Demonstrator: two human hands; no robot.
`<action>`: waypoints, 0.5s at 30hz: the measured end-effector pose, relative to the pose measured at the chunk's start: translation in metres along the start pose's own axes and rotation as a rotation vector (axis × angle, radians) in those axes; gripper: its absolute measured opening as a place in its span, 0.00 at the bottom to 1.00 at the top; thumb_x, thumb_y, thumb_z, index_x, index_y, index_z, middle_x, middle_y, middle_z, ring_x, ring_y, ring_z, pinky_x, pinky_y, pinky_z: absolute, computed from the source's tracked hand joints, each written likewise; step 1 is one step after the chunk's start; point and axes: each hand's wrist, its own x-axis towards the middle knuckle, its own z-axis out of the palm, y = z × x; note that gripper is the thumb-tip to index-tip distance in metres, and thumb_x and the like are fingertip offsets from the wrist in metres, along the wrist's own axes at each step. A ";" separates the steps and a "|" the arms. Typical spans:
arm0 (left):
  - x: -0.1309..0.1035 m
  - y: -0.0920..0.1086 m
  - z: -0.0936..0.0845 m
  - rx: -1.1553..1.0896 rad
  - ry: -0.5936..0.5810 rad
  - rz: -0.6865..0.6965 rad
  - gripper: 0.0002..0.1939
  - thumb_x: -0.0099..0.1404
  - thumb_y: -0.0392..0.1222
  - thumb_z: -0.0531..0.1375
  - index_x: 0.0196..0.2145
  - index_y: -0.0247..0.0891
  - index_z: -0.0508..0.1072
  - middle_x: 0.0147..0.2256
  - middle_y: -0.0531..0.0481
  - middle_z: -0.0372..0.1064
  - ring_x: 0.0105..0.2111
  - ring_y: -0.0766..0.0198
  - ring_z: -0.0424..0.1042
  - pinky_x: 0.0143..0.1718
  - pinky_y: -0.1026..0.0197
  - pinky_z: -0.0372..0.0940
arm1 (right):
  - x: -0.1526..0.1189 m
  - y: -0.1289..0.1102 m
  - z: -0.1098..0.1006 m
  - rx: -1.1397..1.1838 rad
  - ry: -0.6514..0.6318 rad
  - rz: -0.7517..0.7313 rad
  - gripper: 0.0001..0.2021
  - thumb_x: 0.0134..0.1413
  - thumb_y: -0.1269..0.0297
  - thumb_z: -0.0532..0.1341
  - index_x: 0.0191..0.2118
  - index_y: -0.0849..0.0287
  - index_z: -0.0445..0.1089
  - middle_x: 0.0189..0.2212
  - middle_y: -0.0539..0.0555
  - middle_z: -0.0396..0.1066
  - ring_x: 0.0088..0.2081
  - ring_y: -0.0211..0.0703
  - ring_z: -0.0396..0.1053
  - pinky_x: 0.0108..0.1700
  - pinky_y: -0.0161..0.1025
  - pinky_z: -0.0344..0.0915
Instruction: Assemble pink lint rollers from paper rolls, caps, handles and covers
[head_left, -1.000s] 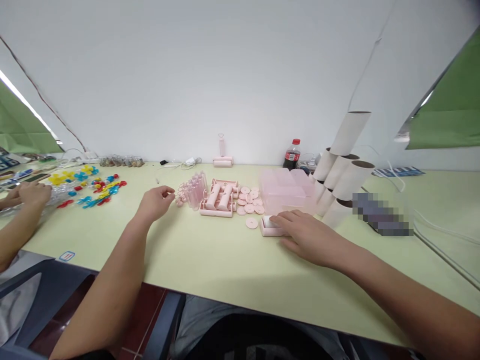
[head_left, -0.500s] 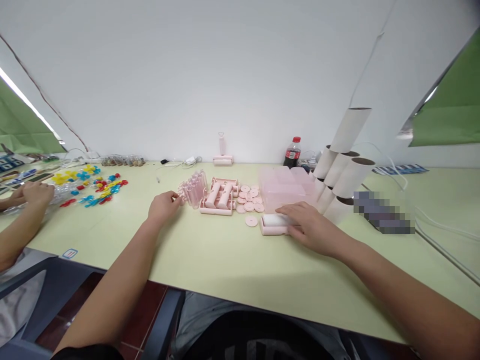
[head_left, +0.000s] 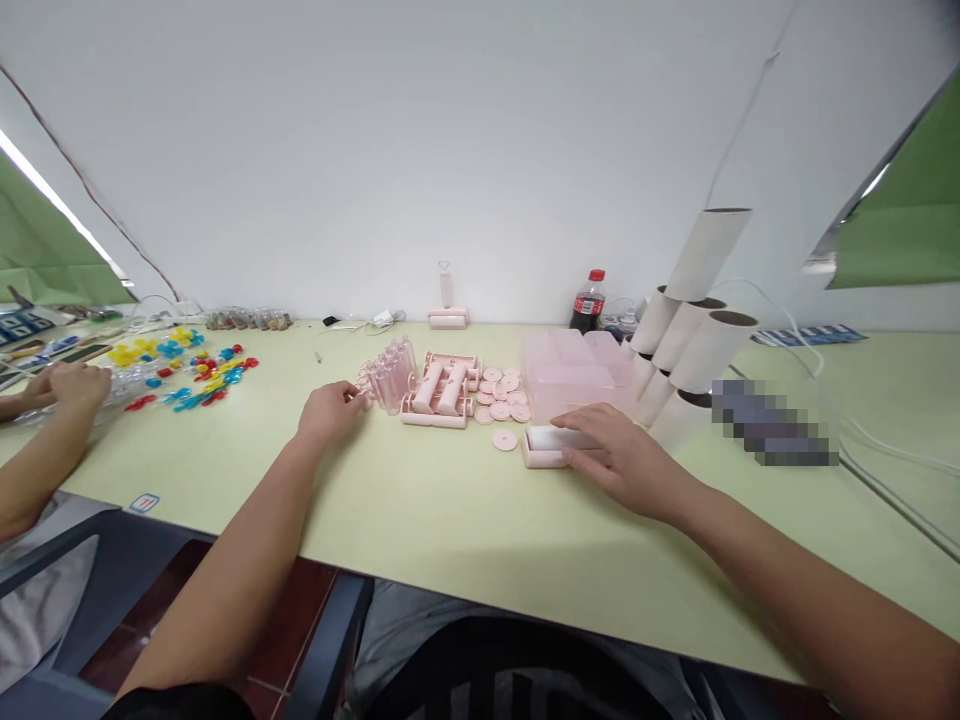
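Note:
My right hand lies over a pink lint roller head with a white roll in it, its fingers across the top and its thumb along the near side. At the small pink pieces on the left, my left hand has its fingers curled together; what they pinch is too small to make out. Beside it stand several clear pink handles. Pink roller frames are stacked in the middle, next to thin pink discs.
Translucent pink covers and stacked white tubes stand on the right. At the wall are an assembled lint roller and a cola bottle. A co-worker's hands are at far left, near colourful plastic pieces.
My right thumb has moved left along the near side of the lint roller head. The left hand stays by the small pink pieces. The view has shifted slightly.

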 end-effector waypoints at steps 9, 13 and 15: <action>-0.011 0.017 -0.029 -0.847 0.329 -0.024 0.10 0.50 0.42 0.61 0.24 0.38 0.61 0.35 0.47 0.72 0.32 0.63 0.74 0.26 0.64 0.68 | 0.002 0.001 -0.001 0.153 0.144 0.170 0.13 0.59 0.60 0.57 0.45 0.56 0.73 0.42 0.57 0.77 0.42 0.50 0.75 0.43 0.47 0.72; -0.014 0.026 -0.032 -0.866 0.277 0.052 0.09 0.50 0.37 0.57 0.26 0.40 0.57 0.28 0.53 0.69 0.22 0.67 0.69 0.19 0.66 0.60 | 0.002 0.002 0.001 0.194 0.200 0.200 0.13 0.59 0.59 0.57 0.44 0.57 0.73 0.39 0.57 0.78 0.40 0.49 0.75 0.42 0.46 0.72; -0.016 0.030 -0.031 -0.682 0.200 0.080 0.08 0.54 0.40 0.57 0.33 0.41 0.63 0.24 0.56 0.67 0.19 0.67 0.66 0.19 0.65 0.57 | 0.001 0.002 0.002 0.210 0.203 0.202 0.13 0.59 0.58 0.57 0.44 0.57 0.74 0.38 0.57 0.78 0.39 0.49 0.75 0.40 0.45 0.72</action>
